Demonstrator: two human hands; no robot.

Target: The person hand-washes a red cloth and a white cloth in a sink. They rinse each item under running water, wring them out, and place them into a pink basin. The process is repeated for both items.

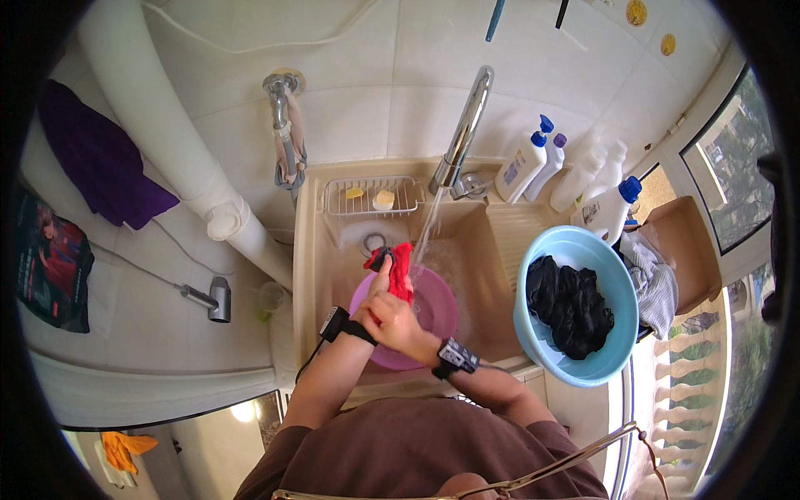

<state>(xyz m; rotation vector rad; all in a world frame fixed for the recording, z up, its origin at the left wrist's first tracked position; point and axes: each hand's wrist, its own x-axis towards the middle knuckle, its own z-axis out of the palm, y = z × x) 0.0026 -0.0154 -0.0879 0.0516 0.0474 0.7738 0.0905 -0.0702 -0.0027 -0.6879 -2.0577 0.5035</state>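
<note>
My left hand (382, 281) grips a wet red and black cloth (400, 262) above a pink plastic basin (442, 306) in the beige sink (494, 275). Crossed over its wrist and the base of its thumb lies my right hand (392, 319), fingers curled; a bit of red shows at them, and whether they hold the cloth I cannot tell. Water runs from the chrome faucet (465, 125) down beside the cloth into the basin. Suds lie on the sink's floor.
A light blue basin (524, 312) with black clothes stands at the right, near detergent bottles (522, 169) and a cardboard box (687, 250). A wire soap rack (373, 212) sits at the sink's back edge. A hair dryer (219, 300) and a white pipe (181, 150) are at the left.
</note>
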